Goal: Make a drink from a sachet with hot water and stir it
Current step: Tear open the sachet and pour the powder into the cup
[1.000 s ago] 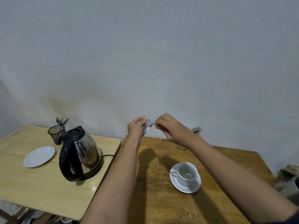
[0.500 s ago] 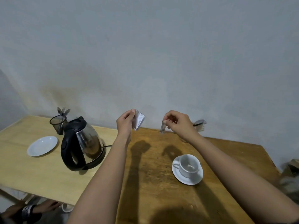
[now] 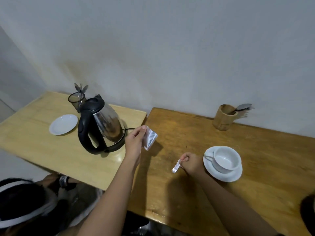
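My left hand (image 3: pixel 135 142) pinches a silvery sachet (image 3: pixel 150 138), its top torn off, above the gap between the two tables. Low over the darker table my right hand (image 3: pixel 191 163) holds the torn-off foil strip (image 3: pixel 176 166), just left of the saucer. A white cup (image 3: pixel 225 159) stands empty on its white saucer (image 3: pixel 229 176) right of that hand. On the lighter left table sits a steel kettle with a black handle (image 3: pixel 100 126) on its base. A wooden holder (image 3: pixel 223 117) by the wall keeps spoons and a fork.
A spare white saucer (image 3: pixel 63 124) and a dark mesh cup with cutlery (image 3: pixel 76 101) lie on the left table (image 3: pixel 42 145). Another person crouches at the lower left (image 3: pixel 25 201), an arm under that table. The darker table (image 3: pixel 272 159) meets the wall.
The hands have pulled apart and dropped. The strip came off the sachet; my right hand has carried it down beside the cup. The view has tilted downward.
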The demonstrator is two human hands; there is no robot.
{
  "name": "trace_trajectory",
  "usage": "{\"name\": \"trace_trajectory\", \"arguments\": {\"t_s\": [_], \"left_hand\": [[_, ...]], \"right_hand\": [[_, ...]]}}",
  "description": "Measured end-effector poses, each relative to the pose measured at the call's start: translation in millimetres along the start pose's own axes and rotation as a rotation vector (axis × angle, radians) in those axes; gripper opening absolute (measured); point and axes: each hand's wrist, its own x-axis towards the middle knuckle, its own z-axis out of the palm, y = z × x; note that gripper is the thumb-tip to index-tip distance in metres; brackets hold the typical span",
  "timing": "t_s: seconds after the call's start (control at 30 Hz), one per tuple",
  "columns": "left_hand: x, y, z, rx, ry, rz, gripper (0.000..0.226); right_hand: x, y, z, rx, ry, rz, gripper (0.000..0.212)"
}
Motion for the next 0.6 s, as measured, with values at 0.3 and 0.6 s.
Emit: {"name": "trace_trajectory", "arguments": {"t_s": [0.3, 0.6], "left_hand": [[5.2, -19.4, -11.2, 0.065, -0.031, -0.024, 0.019], [3.8, -12.9, 29.2, 0.043, -0.093, -0.078, 0.018]], "right_hand": [[4.2, 5.6, 24.3, 0.004, 0.015, -0.075, 0.040], [-6.7, -13.4, -5.4, 0.097, 0.027, -0.256, 0.013]]}}
